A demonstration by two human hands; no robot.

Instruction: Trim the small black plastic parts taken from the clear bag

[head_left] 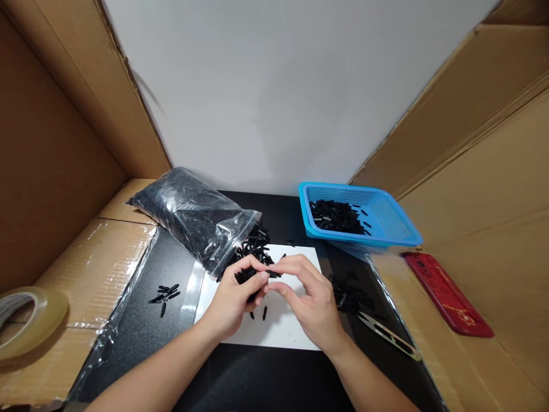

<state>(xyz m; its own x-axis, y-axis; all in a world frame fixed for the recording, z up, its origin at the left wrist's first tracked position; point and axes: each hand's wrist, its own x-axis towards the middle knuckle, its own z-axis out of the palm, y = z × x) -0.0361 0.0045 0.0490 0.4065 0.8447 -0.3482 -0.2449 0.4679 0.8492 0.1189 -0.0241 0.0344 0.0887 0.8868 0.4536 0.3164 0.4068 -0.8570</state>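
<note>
Piece (273, 274) in left hand (240, 293) — phone (446, 293) marking (465, 316) illegible.

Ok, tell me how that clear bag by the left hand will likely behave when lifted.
The plastic bag will probably sag and change shape, since its thin film is creased and wrinkled. It may feel fairly weighty, as it looks bulging and well filled. Its glossy highlights suggest smooth plastic that could slip somewhat.
</note>
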